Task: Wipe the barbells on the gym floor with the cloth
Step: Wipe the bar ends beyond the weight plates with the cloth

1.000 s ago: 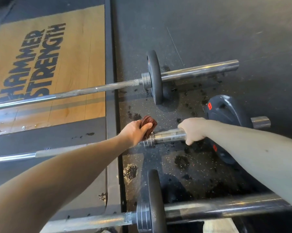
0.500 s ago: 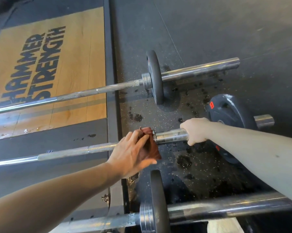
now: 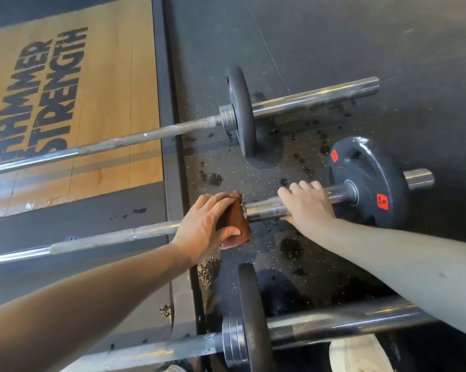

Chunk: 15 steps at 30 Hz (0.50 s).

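I see three steel barbells lying roughly parallel on the rubber floor [image 3: 333,36], each crossing the right edge of the lifting platform [image 3: 113,89]. The far barbell [image 3: 146,136] carries one dark plate standing on edge against its collar, with its bare sleeve pointing right. The middle barbell [image 3: 105,238] has a knurled shaft and a grey plate with red 5 kg labels near the sleeve's end. The right hand [image 3: 307,205] grips that sleeve. The cloth [image 3: 238,224], reddish-brown and folded, sits against this bar's collar, held there by the left hand [image 3: 205,224]. The near barbell [image 3: 167,349] also bears one dark plate on edge.
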Tool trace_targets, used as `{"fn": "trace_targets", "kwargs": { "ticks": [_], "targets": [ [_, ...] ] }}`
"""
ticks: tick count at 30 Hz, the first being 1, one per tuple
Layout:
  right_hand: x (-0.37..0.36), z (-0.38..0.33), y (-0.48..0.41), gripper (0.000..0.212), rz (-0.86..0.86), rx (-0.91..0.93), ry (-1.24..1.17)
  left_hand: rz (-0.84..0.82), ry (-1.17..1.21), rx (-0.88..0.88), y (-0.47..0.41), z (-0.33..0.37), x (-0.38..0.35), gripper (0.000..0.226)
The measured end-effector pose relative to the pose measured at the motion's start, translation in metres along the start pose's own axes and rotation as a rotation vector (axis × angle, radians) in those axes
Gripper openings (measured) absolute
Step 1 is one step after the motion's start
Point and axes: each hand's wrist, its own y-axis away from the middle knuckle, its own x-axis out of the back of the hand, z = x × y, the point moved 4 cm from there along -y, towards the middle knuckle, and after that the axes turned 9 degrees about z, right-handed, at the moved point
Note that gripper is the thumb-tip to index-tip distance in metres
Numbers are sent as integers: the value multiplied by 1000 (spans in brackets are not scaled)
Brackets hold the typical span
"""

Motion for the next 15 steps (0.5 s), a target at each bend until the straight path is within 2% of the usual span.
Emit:
{"fn": "trace_targets", "kwargs": {
  "ticks": [4,6,9,15],
  "targets": [
    [10,7,-16,34,-184,58,-58,-90,88,-81,-14,-25,14,74],
    [12,6,-15,33,-166,47,-58,-71,56,-130,-12,-24,18,65],
    [9,3,-9,34,-132,53,-26,-57,101,-111,-3,-11,10,63],
    [13,2,-7,38,-131,58,-14,92,99,-185,0,2,10,42]
  ]
}}
